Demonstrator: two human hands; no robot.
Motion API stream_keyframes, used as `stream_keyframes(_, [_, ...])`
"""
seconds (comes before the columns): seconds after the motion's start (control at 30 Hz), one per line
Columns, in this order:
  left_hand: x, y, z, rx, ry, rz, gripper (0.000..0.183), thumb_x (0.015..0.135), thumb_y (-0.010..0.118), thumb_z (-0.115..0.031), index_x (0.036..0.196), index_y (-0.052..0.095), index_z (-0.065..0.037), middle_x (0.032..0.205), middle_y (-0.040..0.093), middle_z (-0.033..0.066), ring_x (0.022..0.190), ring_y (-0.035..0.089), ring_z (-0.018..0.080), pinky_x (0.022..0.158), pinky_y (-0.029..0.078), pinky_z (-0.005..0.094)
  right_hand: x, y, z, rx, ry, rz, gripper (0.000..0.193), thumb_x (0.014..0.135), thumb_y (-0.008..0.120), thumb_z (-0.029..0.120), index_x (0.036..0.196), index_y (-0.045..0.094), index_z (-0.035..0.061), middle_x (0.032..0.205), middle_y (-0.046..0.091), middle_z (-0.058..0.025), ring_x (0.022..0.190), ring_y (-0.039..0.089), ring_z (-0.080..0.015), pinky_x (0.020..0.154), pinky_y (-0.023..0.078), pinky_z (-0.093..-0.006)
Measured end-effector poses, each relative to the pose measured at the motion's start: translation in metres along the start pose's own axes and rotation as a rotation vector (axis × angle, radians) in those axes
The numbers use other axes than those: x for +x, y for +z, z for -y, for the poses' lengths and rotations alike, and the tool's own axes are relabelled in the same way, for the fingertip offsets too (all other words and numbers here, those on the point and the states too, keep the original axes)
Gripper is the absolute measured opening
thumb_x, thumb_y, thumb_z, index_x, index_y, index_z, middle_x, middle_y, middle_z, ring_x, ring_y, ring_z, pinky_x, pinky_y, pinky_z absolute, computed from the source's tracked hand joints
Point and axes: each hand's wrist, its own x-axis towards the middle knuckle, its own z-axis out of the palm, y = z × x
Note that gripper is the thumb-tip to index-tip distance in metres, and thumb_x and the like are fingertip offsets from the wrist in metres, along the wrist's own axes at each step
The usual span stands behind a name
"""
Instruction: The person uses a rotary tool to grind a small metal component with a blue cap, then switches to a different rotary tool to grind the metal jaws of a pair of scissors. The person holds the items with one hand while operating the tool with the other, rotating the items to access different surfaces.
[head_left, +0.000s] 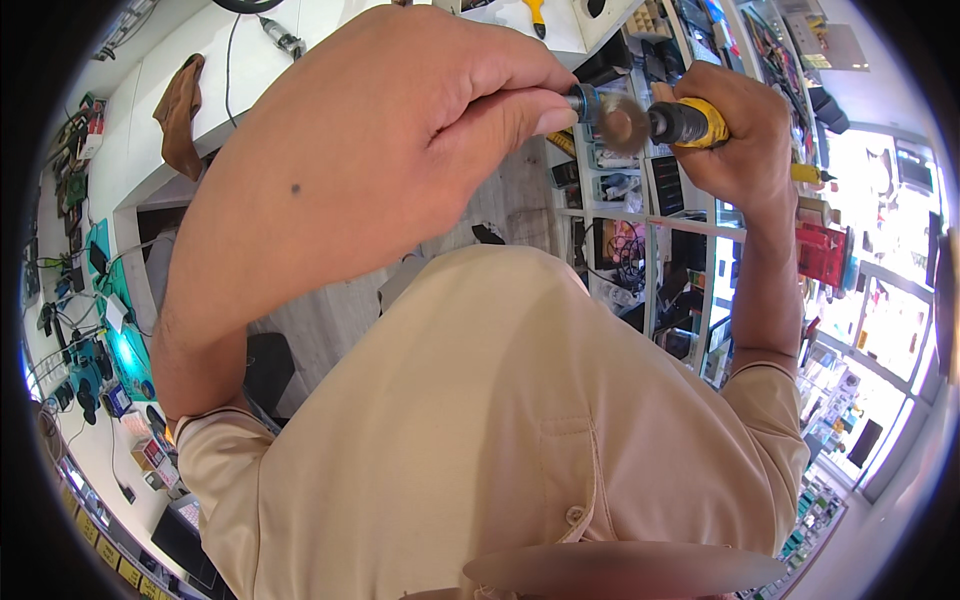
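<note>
The left hand (490, 68) pinches a blue-ringed metal part (586, 103). The right hand (748, 118) is closed around a yellow tool (708, 122), its round brush (622, 126) beside the part.

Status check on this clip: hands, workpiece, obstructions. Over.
Left hand pinching small blue-ringed part. Right hand gripping yellow-and-black tool. Round brush right beside the part, contact unclear. Nothing seen between them.

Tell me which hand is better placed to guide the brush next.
Probably your right hand: it grips the yellow tool, with the brush at its front. Your left hand pinches a small metallic part.
</note>
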Motion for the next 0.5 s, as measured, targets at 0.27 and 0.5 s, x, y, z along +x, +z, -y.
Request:
stream_keyframes(0.27, [0.0023,0.0002,-0.0016,0.002,-0.001,0.028,0.026,0.100,0.066,-0.016,0.118,0.071,0.002,0.064,0.055,0.0012,0.058,0.049,0.0080,0.055,0.039,0.0260,-0.0002,0.0004,-0.0013,0.001,0.039,-0.015,0.027,0.068,0.080,0.007,0.093,0.071,0.0045,0.079,0.066,-0.0115,0.068,0.065,-0.0305,0.063,0.053,-0.0364])
stream_keyframes(0.5, [0.0049,0.0024,-0.0017,-0.006,0.001,0.012,0.026,0.100,0.065,-0.016,0.118,0.071,0.002,0.064,0.055,0.0011,0.058,0.049,0.0077,0.055,0.039,0.0256,0.0000,0.0005,-0.0001,-0.004,0.031,0.001,0.026,0.069,0.079,0.008,0.092,0.070,0.0041,0.078,0.065,-0.0116,0.067,0.064,-0.0306,0.062,0.052,-0.0367])
